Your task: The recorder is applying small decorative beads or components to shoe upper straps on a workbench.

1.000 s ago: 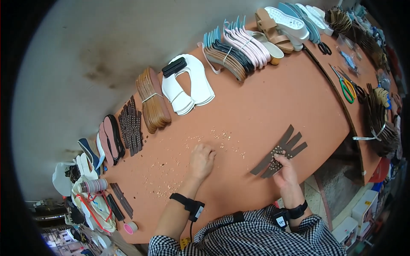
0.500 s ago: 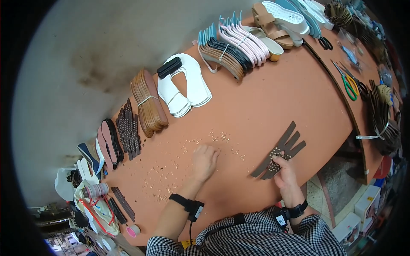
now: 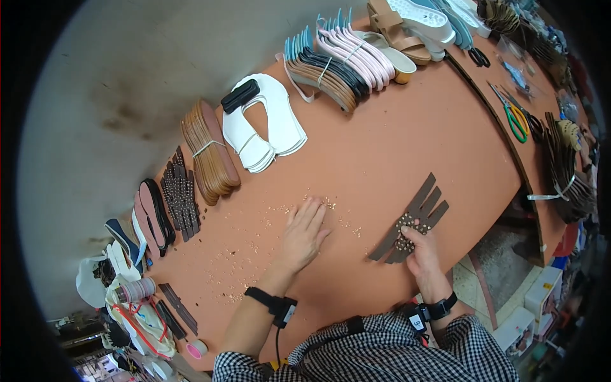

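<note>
I see my right hand [image 3: 425,260] resting on a fan of dark brown straps [image 3: 412,220], fingertips pressing the patch where small gold studs cluster; it pins them flat rather than gripping. The straps are long, narrow strips splayed outward, lying on the orange table [image 3: 407,140] near its front edge. My left hand [image 3: 304,233] lies open, palm down, fingers spread over scattered loose gold studs [image 3: 280,210], holding nothing that I can make out.
</note>
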### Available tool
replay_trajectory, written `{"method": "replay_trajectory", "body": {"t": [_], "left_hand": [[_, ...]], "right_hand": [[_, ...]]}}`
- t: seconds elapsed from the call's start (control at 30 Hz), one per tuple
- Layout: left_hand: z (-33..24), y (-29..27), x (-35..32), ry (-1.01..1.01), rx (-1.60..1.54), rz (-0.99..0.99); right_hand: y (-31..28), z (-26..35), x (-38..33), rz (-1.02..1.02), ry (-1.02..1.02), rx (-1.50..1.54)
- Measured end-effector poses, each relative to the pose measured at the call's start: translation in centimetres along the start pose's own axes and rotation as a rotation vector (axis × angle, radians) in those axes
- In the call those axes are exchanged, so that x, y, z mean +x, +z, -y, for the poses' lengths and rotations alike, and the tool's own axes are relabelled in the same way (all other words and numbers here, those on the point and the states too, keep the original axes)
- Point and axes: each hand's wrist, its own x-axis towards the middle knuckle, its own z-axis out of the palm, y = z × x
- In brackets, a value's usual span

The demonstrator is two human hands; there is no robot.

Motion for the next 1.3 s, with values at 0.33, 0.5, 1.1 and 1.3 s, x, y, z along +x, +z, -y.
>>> {"method": "replay_trajectory", "body": {"t": [0.33, 0.5, 1.1, 1.3], "left_hand": [[0.2, -2.5, -6.6, -0.120, -0.011, 0.046], [-2.5, -1.1, -3.2, -0.053, -0.179, 0.085], [-0.6, -2.7, -10.1, 0.008, 0.107, 0.252], [0.6, -4.0, -17.9, -0.230, 0.117, 0.077]], "right_hand": [[-1.6, 0.2, 0.8, -0.019, 0.095, 0.048], [-1.8, 0.0, 1.0, -0.014, 0.131, 0.098], [-2.6, 0.6, 1.8, 0.055, 0.201, 0.065], [-0.7, -0.7, 0.4, 0.062, 0.248, 0.065]]}}
